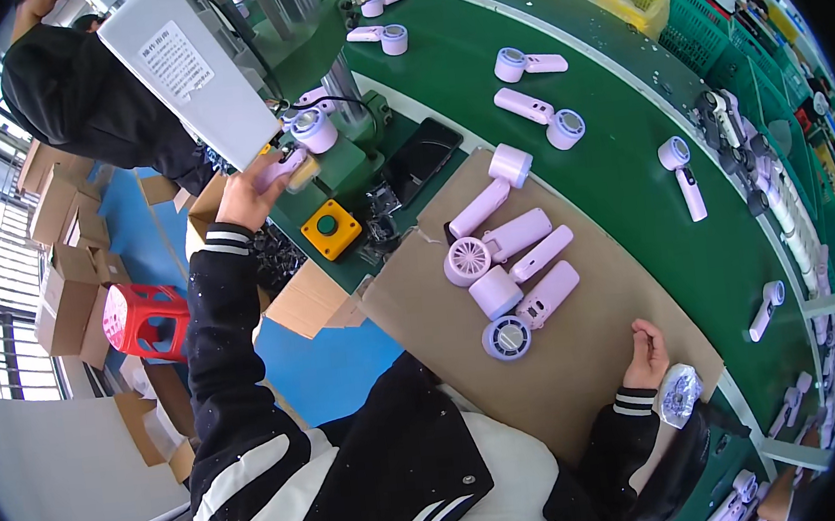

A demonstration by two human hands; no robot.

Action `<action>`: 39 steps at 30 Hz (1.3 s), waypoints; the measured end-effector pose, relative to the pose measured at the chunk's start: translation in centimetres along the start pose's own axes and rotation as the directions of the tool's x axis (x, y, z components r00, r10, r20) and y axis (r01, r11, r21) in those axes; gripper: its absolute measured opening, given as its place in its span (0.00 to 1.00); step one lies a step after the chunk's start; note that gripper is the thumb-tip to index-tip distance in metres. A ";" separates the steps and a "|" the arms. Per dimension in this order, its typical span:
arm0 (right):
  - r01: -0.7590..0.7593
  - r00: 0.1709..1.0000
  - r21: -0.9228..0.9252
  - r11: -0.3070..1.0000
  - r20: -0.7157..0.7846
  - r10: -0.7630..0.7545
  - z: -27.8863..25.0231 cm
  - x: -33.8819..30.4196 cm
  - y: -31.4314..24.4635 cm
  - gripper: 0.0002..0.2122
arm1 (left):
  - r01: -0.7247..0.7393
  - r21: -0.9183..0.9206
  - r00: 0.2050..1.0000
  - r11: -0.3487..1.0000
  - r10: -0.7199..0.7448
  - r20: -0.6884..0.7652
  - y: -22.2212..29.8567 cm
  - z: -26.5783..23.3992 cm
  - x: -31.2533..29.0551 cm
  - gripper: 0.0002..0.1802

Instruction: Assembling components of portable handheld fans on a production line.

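My left hand (249,198) is closed around the handle of a lilac handheld fan (313,132), at the base of a bench press machine (180,67). Part of the handle is hidden under the machine's white housing and my fingers. My right hand (647,354) rests at the right of a brown cardboard sheet (589,375), its fingers curled together with nothing visible in them. Several lilac handheld fans lie in a cluster on that sheet, among them one with its round grille up (467,261) and one with a dark-ringed head (507,337).
A yellow box with a green button (330,230) sits beside the press, near a black phone (425,159). More fans, such as this one (566,128), lie spread along the green belt (622,196). A red stool (146,322), cardboard boxes (69,294) and a person in black (85,97) are at left.
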State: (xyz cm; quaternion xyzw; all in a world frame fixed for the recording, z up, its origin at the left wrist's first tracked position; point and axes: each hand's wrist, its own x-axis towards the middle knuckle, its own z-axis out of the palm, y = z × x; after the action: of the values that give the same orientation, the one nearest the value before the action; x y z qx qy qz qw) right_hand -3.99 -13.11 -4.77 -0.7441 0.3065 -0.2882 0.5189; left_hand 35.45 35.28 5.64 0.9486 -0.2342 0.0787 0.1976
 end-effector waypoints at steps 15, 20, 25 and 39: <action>0.021 1.000 -0.029 0.999 0.015 -0.020 -0.5 -0.2 0.1 0.08 | -0.333 -0.884 0.892 0.327 -0.195 -0.408 -3.6 -17.6 12.1 0.22; 0.023 1.000 -0.012 1.000 -0.004 -0.023 0.0 0.3 0.0 0.08 | -0.195 -0.976 0.854 0.098 0.506 -0.120 -2.4 -26.2 13.4 0.24; 0.024 1.000 -0.015 1.000 -0.014 -0.024 0.0 0.3 0.2 0.08 | -0.409 -0.846 0.875 0.341 0.411 -0.258 6.1 -22.6 11.2 0.21; 0.007 1.000 -0.042 0.999 -0.009 -0.007 -0.2 0.3 -0.2 0.08 | -0.444 -0.050 0.708 0.895 0.316 -0.632 11.3 -23.0 13.9 0.13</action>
State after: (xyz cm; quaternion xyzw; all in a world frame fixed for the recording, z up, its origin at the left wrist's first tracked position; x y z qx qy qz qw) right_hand -3.93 -13.38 -4.50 -0.7546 0.3125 -0.2869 0.5006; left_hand 40.98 29.78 33.76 0.7781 -0.3554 0.3951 0.3350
